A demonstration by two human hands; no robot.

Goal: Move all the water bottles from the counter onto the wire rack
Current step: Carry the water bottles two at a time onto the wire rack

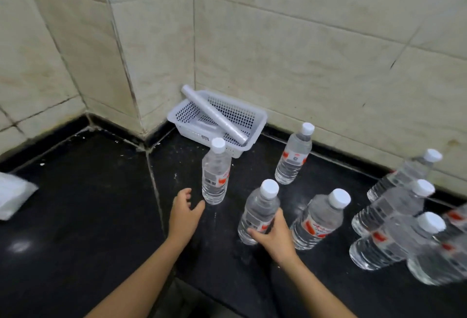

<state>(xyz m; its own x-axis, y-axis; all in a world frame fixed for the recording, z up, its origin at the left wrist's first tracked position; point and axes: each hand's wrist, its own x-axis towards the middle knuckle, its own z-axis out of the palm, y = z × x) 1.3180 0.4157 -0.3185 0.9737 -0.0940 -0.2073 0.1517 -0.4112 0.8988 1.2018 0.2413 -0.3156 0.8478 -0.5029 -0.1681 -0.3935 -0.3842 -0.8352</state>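
The right hand (pixel 271 235) holds a clear plastic water bottle with a white ribbed cap (pixel 260 210) low on its body. The thumb lies on the left side and the fingers curl round the right side. The bottle stands upright on the black glossy stone bench (pixel 75 216).

The left hand (pixel 185 212) holds nothing, and its fingers are relaxed and a little bent. It is just beside the foot of a second clear bottle (pixel 216 176); I cannot tell whether the thumb touches it. This bottle has fine horizontal ridges in its lower part and a thin label with a red mark.

A third bottle (pixel 293 157) of the same kind stands near the wall. A fourth bottle (pixel 318 219) stands just right of the held one. At the right edge a group of more bottles (pixel 390 210) stands close together, partly blurred, so I cannot count them surely. All the bottles are on the bench.

In the corner sits a white rectangular plastic basket (pixel 255 118) with perforated walls. A pale translucent roll of thin film (pixel 214 113) lies across it diagonally, with one end over the rim. At the far left edge lies a white soft plastic bag (pixel 12 196). The wall of large beige tiles (pixel 303 52) has dark, stained joints, and white specks lie on the bench near the corner.
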